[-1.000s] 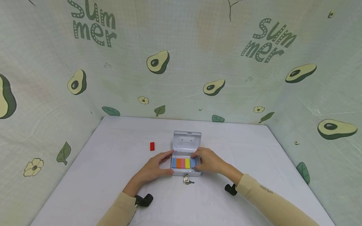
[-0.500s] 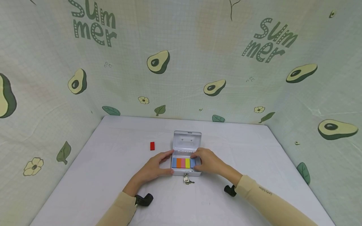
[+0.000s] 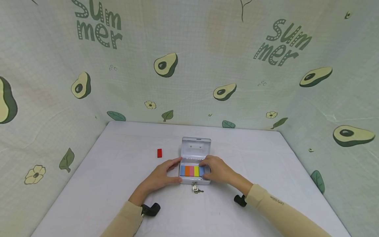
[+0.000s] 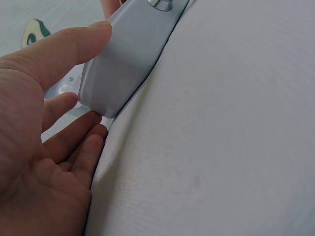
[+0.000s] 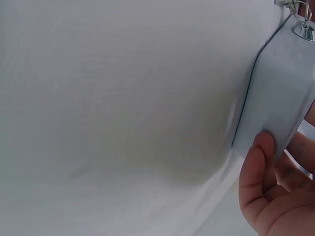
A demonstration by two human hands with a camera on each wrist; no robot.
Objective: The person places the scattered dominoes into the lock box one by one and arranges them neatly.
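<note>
A small pale metal box [image 3: 195,181] stands with its hinged lid [image 3: 195,147] raised at the back. Inside lies a row of coloured blocks: a blue block [image 3: 182,171] at the left, then an orange block [image 3: 187,171], a pink block [image 3: 191,171], a yellow block [image 3: 196,171] and another blue block [image 3: 201,171]. My left hand [image 3: 161,173] grips the box's left end, thumb against the front wall. With thumb and forefinger, my right hand [image 3: 218,169] pinches the right-hand blue block at its two ends. In the right wrist view, curled fingers [image 5: 266,142] touch the box's outer wall.
A red block [image 3: 159,153] lies on the white tablecloth [image 3: 133,141], left of the box. At the box's front hangs a small lock [image 3: 195,188] with a key. A printed cloth [image 3: 192,65] walls the table at the back and both sides.
The right hand and its forearm have shifted very slightly left, drawing the right-hand blue block closer to the yellow one. The left hand stays in place on the box.
</note>
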